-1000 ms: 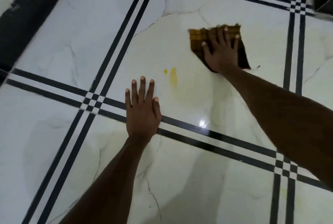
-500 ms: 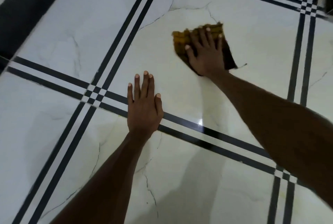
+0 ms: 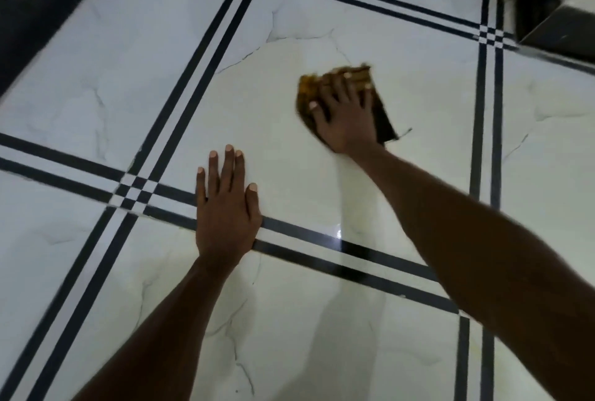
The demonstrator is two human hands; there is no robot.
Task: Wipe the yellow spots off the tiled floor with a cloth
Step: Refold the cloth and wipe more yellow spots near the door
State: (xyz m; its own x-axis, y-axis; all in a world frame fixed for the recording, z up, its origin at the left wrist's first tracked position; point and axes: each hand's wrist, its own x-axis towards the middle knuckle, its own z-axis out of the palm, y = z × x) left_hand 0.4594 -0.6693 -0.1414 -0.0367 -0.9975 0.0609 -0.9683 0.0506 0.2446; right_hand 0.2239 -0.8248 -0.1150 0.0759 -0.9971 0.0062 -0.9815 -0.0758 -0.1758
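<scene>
A folded yellow-brown checked cloth [image 3: 383, 117] lies on the white tiled floor [image 3: 280, 117], blurred with motion. My right hand [image 3: 346, 113] presses flat on top of the cloth with its fingers spread and straight, covering most of it. My left hand [image 3: 225, 204] rests flat on the floor nearer to me, fingers straight, lying across the black double stripe. No yellow spot shows on the tile between my hands.
Black double stripes [image 3: 199, 78] cross the white marbled tiles in a grid. A dark skirting [image 3: 35, 10] runs along the far left. A dark step or ledge [image 3: 553, 7] stands at the far right corner.
The yellow spots seen a second ago no longer show. My right hand slid the cloth left over that patch and is still moving. The left hand stays planted on the floor.
</scene>
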